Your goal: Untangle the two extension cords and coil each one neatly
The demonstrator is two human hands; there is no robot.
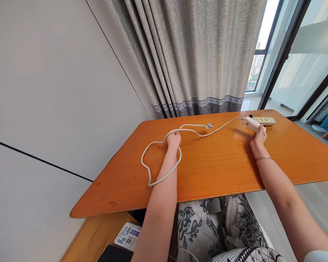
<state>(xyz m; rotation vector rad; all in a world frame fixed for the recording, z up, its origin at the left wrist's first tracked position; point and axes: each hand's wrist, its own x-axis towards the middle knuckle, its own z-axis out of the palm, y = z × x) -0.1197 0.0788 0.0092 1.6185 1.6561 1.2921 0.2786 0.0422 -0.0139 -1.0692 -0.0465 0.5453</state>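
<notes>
Under the near edge of the table (221, 171), a printed card (128, 235) can be seen beside patterned clothing. On the table top, toward its left side, a white cord (149, 182) is laid in a loose loop, and the forearm rests across this loop. A little further in, the left hand (174, 140) is closed as a fist around the cord. From there the cord runs over the middle of the table; its plug (210, 125) lies free, connected to nothing. Near the far right corner of the table, the right hand (259, 140), with a bracelet (263, 158) on the wrist, is wrapped around a white strip (252, 123), which is tilted up from the surface. A second strip (264, 120) lies flat just behind it. Beyond the far edge of the table a grey curtain (196, 54) and a window (258, 62) are seen.

The step in hand is judged to be the handling of the cord between both hands. For a next move, care would be needed that the loop is not caught under the forearm.
</notes>
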